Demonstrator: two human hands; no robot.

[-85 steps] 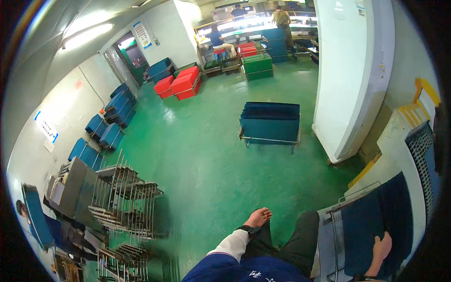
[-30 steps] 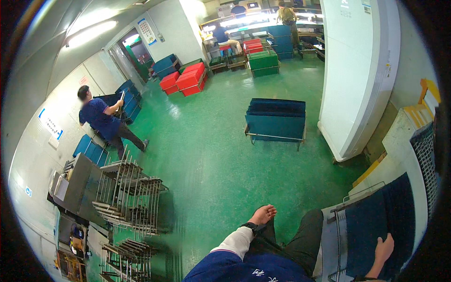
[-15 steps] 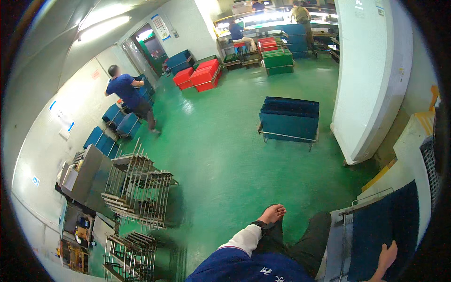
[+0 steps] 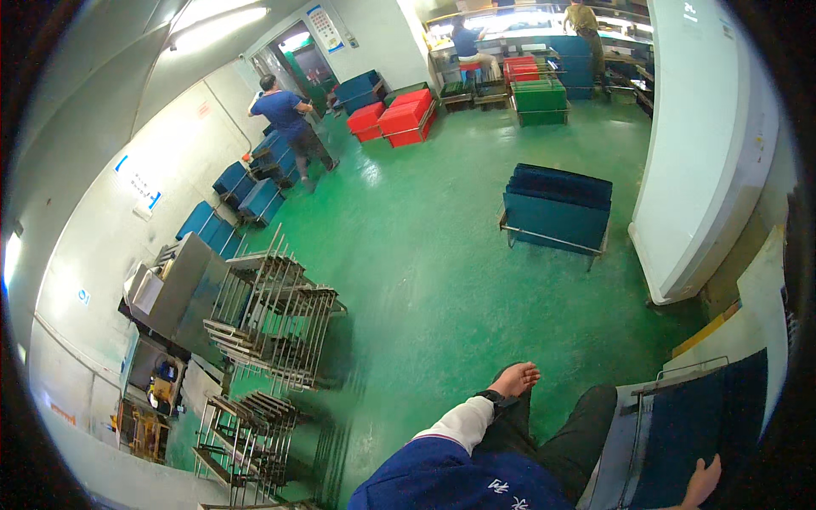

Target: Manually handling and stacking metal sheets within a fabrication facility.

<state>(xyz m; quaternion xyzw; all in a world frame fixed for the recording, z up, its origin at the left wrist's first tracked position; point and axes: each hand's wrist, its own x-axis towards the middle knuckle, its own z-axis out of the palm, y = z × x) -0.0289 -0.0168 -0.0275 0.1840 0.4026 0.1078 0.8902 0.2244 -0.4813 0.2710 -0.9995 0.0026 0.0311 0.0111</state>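
Note:
My left hand is held out in front of my body over my legs, fingers stretched and nothing in them. A dark watch circles that wrist. Low on the right, my right hand lies against a stack of dark blue panels, thumb and fingers apart. The panels sit beside my right leg in a rack with a thin metal rail. Whether the fingers press on the panels, I cannot tell.
A rack of blue panels stands ahead on the green floor. Metal racks line the left. Red bins are farther back. A person in blue walks near the left wall; others are at a lit bench. A white cabinet rises at right.
My view has turned slightly left, so the room sits farther right in the picture. The person in blue has walked farther away. My hands keep nearly the same pose.

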